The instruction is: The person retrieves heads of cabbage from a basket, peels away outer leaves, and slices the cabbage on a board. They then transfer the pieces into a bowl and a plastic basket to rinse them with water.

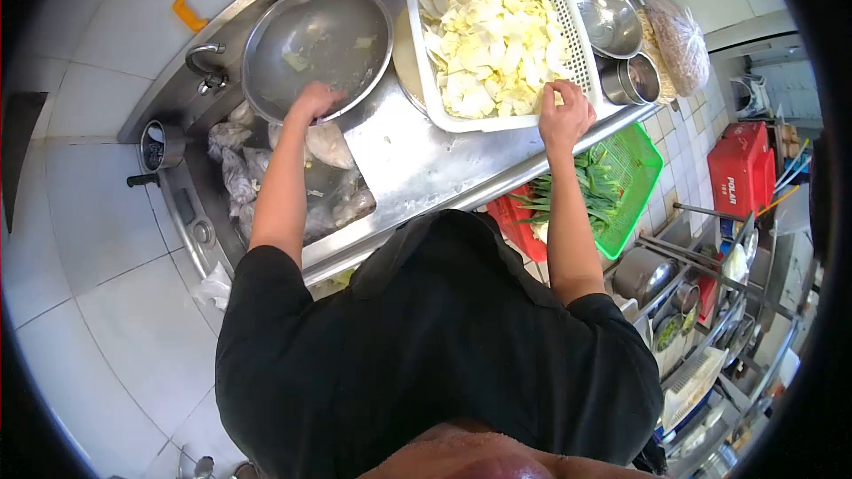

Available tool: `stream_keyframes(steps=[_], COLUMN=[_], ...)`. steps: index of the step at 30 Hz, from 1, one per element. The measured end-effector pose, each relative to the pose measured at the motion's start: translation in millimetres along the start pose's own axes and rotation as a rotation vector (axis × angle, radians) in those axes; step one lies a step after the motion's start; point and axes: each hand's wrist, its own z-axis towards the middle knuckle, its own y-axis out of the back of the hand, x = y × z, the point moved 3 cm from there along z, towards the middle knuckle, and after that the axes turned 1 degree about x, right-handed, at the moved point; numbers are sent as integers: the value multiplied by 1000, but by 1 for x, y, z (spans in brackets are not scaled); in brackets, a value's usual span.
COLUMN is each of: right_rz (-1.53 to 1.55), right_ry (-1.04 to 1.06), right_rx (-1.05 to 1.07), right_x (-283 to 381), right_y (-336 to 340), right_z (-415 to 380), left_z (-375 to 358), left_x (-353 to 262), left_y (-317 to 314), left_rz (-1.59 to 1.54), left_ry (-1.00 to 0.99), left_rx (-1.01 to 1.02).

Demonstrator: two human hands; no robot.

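My left hand [317, 101] reaches over the near rim of a large metal bowl [266, 44]. Its fingers lie close together inside the bowl and are blurred, so what they grip, if anything, does not show. A few leaf pieces [295, 61] float in cloudy water there. My right hand [565, 115] is closed on the near right corner of a white perforated plastic basket [479, 125]. Chopped pale cabbage [497, 44] fills most of this basket, which stands on the steel counter [417, 160].
Filled plastic bags [235, 160] lie in the sink below the bowl, beside a tap [209, 66]. Metal bowls [606, 16] and a steel pot [632, 80] stand right of the basket. Below the counter edge, a green crate [646, 173] holds leafy greens [596, 191]. A metal rack [710, 257] stands at right.
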Motion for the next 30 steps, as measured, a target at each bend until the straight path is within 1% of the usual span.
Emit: stream_keyframes(steps=[2, 5, 8, 10, 11, 12, 14, 15, 16, 17, 20, 22, 24, 25, 28, 30], right_rz=[2, 37, 42, 56, 101, 90, 109, 101, 114, 92, 51, 34, 19, 9, 12, 3], right_ry=[25, 67, 99, 78, 81, 90, 126, 160, 190, 196, 211, 205, 205, 210, 196, 202], right_rx=[-2, -2, 17, 37, 68, 53, 54, 58, 79, 131, 203, 218, 226, 221, 230, 221], right_x=[4, 1, 1, 1, 0, -3, -1, -2, -5, -3, -1, -1, 0, 1, 4, 5], right_y=[2, 5, 8, 13, 15, 17, 15, 14, 10, 13, 17, 15, 15, 15, 15, 14], right_z=[1, 0, 0, 2, 3, 4, 3, 2, -1, 0, 2, 3, 3, 4, 4, 5], left_z=[24, 110, 165, 193, 192, 192, 163, 145, 113, 105, 78, 90, 98, 97, 107, 121], left_x=[-9, -8, -18, -40, -48, -54, -63, -60, -35, -34, 23, 77, 105, 104, 96, 101], left_y=[4, -8, -18, -31, -33, -36, -20, -2, 23, 43, 77, 85, 85, 84, 68, 55], left_rz=[-435, -776, -818, -857, -779, -700, -324, -305, -275, -246, -195, -65, 106, 188, -184, -224], left_ry=[167, 136, 255, 2, -41, -83, 14, 34, 96, 87, 217, 310, 375, 408, 308, 284], left_rx=[-49, -272, -613, -490, -501, -515, -661, -710, -771, -811, -927, -974, -941, -923, -854, -766])
